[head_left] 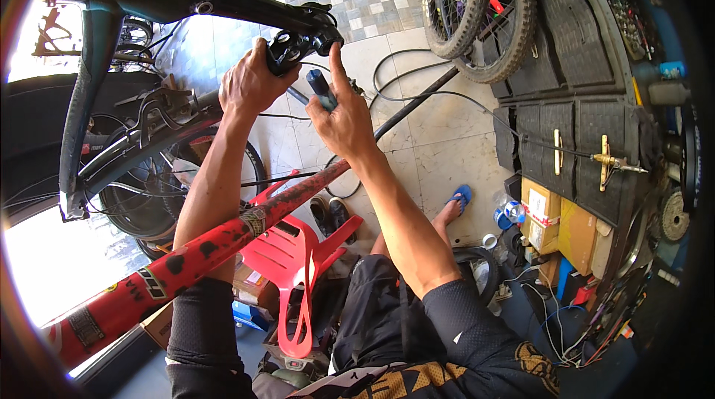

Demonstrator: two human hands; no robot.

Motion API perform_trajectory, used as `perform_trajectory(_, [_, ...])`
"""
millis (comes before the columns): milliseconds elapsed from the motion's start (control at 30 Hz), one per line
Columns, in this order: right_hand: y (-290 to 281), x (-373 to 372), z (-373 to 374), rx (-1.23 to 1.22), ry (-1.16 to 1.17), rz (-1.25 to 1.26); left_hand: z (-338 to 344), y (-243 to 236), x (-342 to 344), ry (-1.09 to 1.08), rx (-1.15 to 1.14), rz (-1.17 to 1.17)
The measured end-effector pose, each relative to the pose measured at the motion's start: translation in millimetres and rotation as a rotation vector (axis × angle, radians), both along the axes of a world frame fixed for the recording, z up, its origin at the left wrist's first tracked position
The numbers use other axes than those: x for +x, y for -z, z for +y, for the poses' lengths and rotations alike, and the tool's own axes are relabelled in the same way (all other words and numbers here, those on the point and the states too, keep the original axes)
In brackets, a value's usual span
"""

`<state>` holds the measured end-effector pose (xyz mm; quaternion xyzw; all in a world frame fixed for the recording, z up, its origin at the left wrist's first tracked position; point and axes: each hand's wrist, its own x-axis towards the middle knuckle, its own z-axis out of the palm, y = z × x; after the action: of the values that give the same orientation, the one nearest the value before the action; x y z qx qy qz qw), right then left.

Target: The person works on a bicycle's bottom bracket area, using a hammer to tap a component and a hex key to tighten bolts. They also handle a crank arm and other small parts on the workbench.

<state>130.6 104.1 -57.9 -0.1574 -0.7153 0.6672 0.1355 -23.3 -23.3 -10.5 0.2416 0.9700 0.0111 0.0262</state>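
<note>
While the left hand (249,85) grips a black part (284,52), the pointing right hand (345,122) holds a tool (321,87).

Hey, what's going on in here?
A person is handling one end of a dark bicycle frame. Their left grip holds a black part there; their right grip holds what looks like a blue-handled tool, index finger extended to the frame's end. A worn red pole slants across the view.

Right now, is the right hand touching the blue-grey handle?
Touching. The head view shows it plainly: the right hand grips the blue-grey handle low down, leaving its upper end sticking out.
</note>
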Motion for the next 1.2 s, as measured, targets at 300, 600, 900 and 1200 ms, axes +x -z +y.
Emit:
perform_trajectory(300, [4.2, -2.1, -0.6, 0.399, -0.034, -0.062, 0.2, -0.2, -0.1, -0.017, -0.001, -0.010])
perform_trajectory(600, [7.2, 11.2, 35.0, 0.909, -0.193, -0.410, 0.3, 0.8, 0.5, 0.000, 0.016, 0.013])
perform_trajectory(900, [10.4, 19.1, 48.7, 0.902, -0.102, -0.259, -0.1, 0.2, 0.9, 0.009, 0.010, 0.007])
perform_trajectory(1200, [21.8, 6.0, 20.8, 0.563, -0.118, -0.200, 0.5, -0.7, 1.2, -0.004, 0.011, 0.005])
